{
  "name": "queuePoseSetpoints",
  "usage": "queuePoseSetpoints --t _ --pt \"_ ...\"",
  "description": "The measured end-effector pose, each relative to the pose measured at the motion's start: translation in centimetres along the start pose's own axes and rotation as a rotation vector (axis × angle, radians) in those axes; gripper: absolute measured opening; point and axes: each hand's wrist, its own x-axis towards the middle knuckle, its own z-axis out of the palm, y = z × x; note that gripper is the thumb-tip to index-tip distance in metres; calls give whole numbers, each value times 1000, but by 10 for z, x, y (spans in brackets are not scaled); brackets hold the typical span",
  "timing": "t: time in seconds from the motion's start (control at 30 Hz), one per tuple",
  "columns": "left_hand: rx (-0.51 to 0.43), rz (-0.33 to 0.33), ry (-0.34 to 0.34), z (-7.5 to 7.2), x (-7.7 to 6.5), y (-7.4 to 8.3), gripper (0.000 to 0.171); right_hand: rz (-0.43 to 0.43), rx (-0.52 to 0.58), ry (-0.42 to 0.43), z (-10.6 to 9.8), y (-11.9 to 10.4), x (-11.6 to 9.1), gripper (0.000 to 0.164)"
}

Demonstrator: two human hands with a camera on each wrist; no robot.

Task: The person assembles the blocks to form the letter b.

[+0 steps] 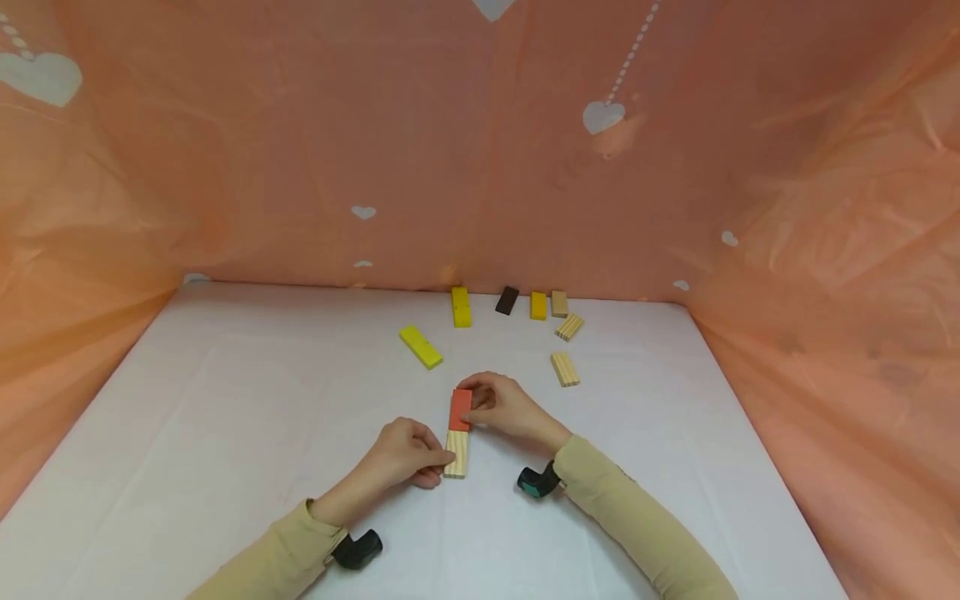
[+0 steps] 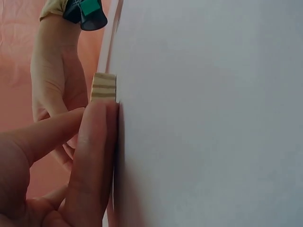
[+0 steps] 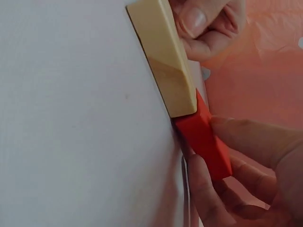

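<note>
On the white table, a natural wood block and a red block lie end to end in a line. My left hand holds the wood block by its near left side, thumb at its upper edge. Bent fingers of my right hand pinch the red block from the right and far side. In the right wrist view the red block meets the end of the wood block. Striped end grain of the wood block shows past my left fingertips in the left wrist view.
Two yellow blocks, one tilted and one straighter, lie beyond my hands. Farther right are a dark block, an orange-yellow block and several wood blocks. An orange sheet with white hearts surrounds the table.
</note>
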Motion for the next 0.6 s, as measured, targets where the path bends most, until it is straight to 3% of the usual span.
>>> queuePoseSetpoints --t 0.27,0.6 --pt "-3 15 27 -1 4 0 19 -9 -72 22 0 -3 -3 43" --pt "-2 0 1 -2 5 4 18 9 10 12 0 -1 -6 45"
